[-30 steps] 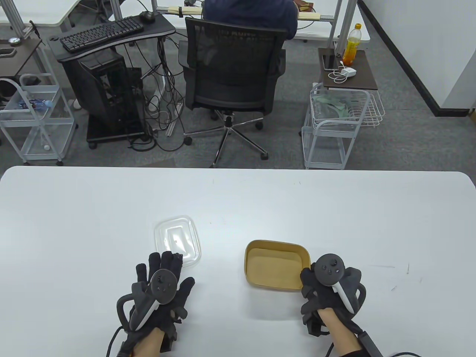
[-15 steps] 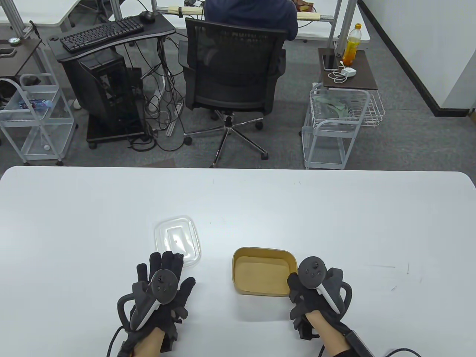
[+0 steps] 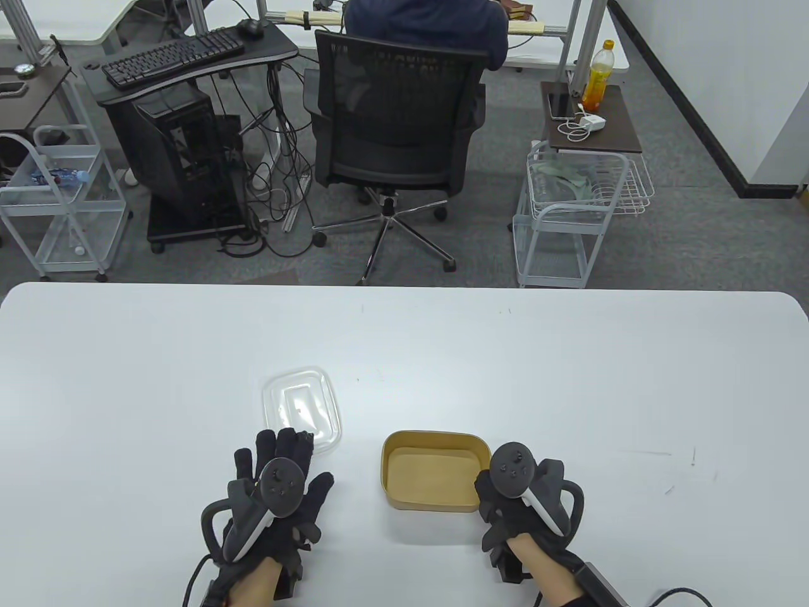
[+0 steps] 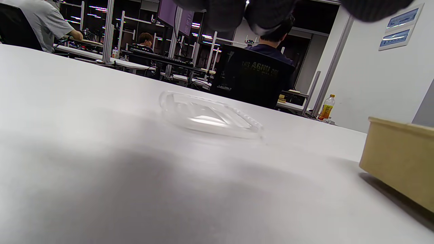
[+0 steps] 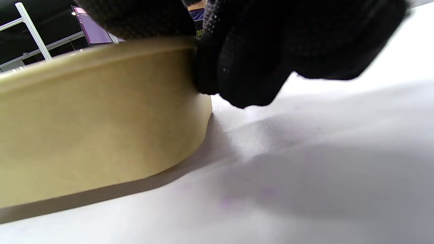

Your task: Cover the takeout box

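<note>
An open tan takeout box [image 3: 433, 471] sits on the white table [image 3: 404, 341], right of centre near the front. My right hand [image 3: 490, 493] grips its near right corner. In the right wrist view my fingers [image 5: 244, 51] pinch the rim of the box [image 5: 95, 115]. A clear plastic lid [image 3: 302, 408] lies flat to the left of the box, apart from it. My left hand [image 3: 278, 452] lies flat with fingers spread, the fingertips at the lid's near edge. The left wrist view shows the lid [image 4: 208, 115] ahead and the box [image 4: 400, 159] at the right.
Beyond the table's far edge stand a black office chair [image 3: 395, 120] with a seated person, a computer desk [image 3: 183, 69] and two white wire carts [image 3: 572, 202]. Small marks dot the table's right side [image 3: 692, 455].
My right hand has slid the takeout box to the left and a little nearer to me, closer to the lid. My left hand has stayed almost still.
</note>
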Tool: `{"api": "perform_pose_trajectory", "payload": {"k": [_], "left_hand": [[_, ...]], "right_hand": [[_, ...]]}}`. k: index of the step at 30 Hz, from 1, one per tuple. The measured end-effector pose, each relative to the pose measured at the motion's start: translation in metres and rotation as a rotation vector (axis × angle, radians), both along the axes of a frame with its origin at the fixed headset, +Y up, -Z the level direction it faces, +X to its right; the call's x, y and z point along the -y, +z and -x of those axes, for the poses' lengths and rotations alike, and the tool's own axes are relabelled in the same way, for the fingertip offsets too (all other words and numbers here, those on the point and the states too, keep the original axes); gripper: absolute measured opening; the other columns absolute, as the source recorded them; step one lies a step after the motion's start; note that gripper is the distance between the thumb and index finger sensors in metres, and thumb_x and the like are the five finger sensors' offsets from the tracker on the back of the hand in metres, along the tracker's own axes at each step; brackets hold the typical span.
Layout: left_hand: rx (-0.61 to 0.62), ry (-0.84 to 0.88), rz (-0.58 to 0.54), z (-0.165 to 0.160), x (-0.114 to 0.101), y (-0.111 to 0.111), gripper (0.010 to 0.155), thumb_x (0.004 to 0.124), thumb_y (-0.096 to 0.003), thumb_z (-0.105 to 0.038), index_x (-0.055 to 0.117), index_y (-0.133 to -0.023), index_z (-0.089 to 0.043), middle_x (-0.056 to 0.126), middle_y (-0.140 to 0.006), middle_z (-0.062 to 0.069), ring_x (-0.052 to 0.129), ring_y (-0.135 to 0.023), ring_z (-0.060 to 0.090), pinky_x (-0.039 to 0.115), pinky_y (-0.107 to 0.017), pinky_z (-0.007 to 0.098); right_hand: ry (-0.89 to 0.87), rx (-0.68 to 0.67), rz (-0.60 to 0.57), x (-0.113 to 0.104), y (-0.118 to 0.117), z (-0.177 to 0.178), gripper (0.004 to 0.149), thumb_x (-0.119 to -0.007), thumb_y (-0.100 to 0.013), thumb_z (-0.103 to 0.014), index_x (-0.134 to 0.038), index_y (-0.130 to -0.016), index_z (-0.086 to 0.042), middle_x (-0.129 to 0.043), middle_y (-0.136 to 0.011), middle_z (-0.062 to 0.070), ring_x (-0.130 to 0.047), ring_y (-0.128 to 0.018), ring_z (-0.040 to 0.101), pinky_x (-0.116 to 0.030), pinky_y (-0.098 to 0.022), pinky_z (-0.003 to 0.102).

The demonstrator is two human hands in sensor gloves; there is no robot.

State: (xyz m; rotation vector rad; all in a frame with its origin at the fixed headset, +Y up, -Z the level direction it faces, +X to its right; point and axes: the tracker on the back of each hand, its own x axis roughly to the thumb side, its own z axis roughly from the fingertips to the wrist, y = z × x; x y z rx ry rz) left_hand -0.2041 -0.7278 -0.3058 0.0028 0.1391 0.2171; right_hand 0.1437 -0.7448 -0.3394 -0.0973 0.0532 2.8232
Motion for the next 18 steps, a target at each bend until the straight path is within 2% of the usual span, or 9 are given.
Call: {"api": "perform_pose_trajectory", "payload": {"k": [18], "left_hand": [[0.004,-0.004,0.005,-0.0016,0.0009,-0.0003,0.074,0.063,-0.0345,-0.075,0.053,-0.104,-0.049,0.049,-0.123,-0.017,0.036,-0.12,0.012,0.021,-0.084,0.037]], "right_hand": [[0.025,-0.039,-0.003,0.0027,0.0034,0.0069,0.05,-0.08,-0.055,-0.031,-0.084,-0.082,0.01,-0.105,-0.05,0.009,-0.106,-0.032,0.022,-0.095,-0.019,0.041]]}}
